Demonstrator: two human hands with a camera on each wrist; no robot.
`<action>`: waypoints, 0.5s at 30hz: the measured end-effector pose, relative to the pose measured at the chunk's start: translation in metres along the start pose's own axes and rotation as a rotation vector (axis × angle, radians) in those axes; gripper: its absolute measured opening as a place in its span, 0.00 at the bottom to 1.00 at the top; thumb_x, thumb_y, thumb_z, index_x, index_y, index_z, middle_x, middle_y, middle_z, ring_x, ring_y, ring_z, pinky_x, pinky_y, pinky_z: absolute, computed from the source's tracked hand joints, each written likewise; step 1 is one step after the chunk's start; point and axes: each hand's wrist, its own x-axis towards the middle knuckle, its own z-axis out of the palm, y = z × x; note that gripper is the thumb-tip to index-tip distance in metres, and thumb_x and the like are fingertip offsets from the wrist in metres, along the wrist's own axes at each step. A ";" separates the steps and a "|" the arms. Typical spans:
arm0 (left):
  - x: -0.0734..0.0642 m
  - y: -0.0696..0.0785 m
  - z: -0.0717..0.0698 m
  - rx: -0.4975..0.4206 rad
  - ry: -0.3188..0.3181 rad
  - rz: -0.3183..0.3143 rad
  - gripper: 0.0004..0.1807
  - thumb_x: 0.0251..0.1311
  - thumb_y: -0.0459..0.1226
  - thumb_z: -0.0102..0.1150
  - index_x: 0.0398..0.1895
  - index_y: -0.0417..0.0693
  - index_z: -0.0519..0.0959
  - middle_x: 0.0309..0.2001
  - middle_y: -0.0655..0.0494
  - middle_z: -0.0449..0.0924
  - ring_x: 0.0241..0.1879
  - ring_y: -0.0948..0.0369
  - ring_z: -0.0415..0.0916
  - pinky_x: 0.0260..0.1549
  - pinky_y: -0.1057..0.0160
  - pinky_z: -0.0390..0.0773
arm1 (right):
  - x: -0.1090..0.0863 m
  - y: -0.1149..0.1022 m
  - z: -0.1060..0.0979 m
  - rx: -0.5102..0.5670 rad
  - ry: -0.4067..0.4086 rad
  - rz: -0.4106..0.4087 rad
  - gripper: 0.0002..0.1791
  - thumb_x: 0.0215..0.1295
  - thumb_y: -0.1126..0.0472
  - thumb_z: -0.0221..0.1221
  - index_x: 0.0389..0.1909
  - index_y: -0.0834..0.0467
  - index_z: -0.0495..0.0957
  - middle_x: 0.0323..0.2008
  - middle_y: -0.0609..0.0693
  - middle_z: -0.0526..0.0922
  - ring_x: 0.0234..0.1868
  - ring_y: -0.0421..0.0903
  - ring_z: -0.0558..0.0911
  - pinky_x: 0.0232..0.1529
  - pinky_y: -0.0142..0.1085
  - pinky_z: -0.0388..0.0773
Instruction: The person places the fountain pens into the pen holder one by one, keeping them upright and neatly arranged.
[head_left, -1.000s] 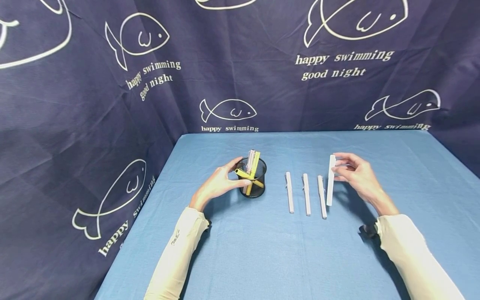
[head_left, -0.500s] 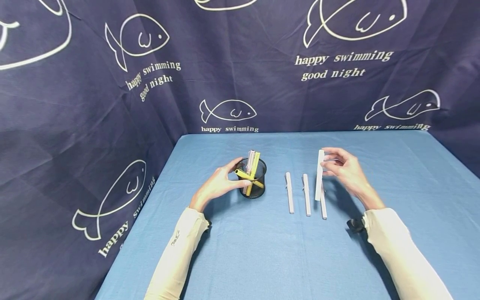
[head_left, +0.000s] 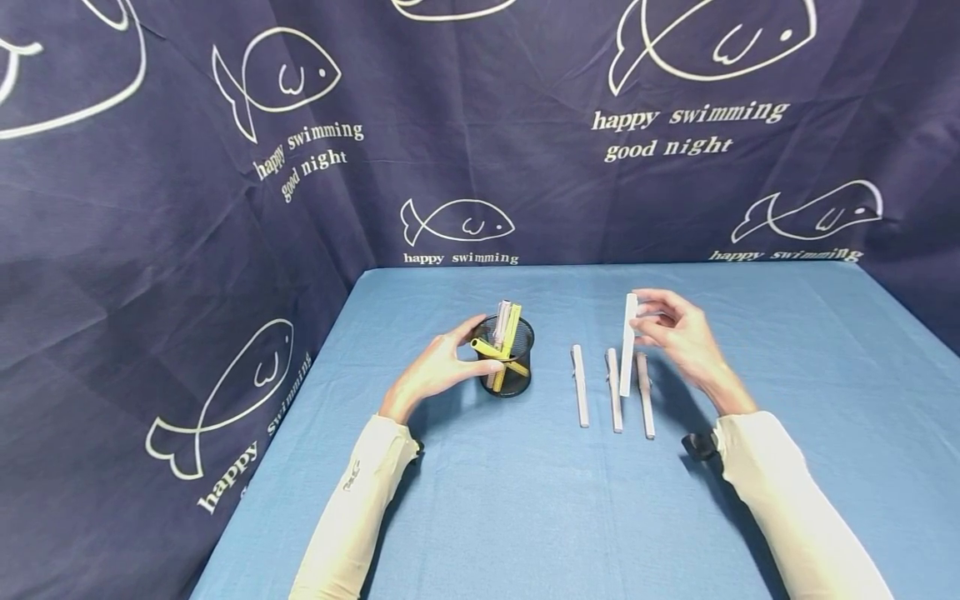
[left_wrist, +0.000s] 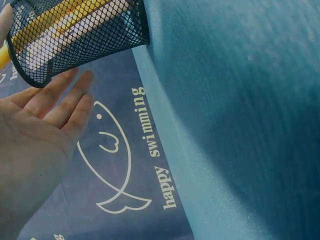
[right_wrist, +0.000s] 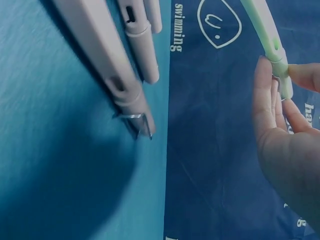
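Left hand (head_left: pixel 437 365) clasping a black mesh cup (head_left: pixel 521 382), at three o'clock a slim pale plastic pen (head_left: pixel 627 354), likely light, is aptly cap-gripped by the right hand (head_left: pixel 681 337).

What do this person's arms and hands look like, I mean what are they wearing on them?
Long, pale cream sleeves cover both arms. The left sleeve carries a small dark marking; none shows on the right sleeve. The left hand and right hand are bare, without gloves. A black object sits by the right cuff, too indistinct to identify.
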 end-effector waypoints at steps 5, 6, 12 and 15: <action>0.000 0.001 0.000 0.002 -0.002 0.000 0.50 0.56 0.61 0.72 0.80 0.63 0.63 0.71 0.50 0.71 0.70 0.51 0.67 0.67 0.47 0.67 | 0.004 -0.002 0.007 -0.014 -0.003 -0.017 0.22 0.66 0.80 0.58 0.61 0.70 0.75 0.39 0.52 0.80 0.35 0.40 0.84 0.37 0.35 0.86; 0.000 0.001 0.000 0.003 -0.001 0.001 0.49 0.56 0.61 0.72 0.80 0.63 0.63 0.71 0.50 0.71 0.70 0.51 0.67 0.67 0.47 0.67 | 0.004 -0.003 0.008 -0.015 -0.004 -0.020 0.22 0.66 0.80 0.58 0.61 0.70 0.75 0.39 0.52 0.81 0.35 0.40 0.84 0.37 0.35 0.86; 0.000 0.001 -0.002 -0.003 -0.007 0.004 0.49 0.57 0.60 0.72 0.81 0.62 0.62 0.72 0.49 0.71 0.71 0.51 0.66 0.68 0.46 0.66 | 0.008 -0.005 0.014 -0.037 -0.005 -0.041 0.23 0.66 0.80 0.58 0.63 0.71 0.74 0.39 0.52 0.81 0.36 0.41 0.84 0.37 0.35 0.86; -0.001 0.002 -0.002 -0.006 -0.010 0.005 0.49 0.58 0.59 0.72 0.81 0.62 0.62 0.72 0.48 0.70 0.72 0.51 0.65 0.68 0.46 0.66 | 0.009 -0.007 0.017 -0.055 -0.007 -0.052 0.24 0.66 0.79 0.58 0.63 0.71 0.74 0.40 0.53 0.81 0.36 0.41 0.84 0.37 0.35 0.86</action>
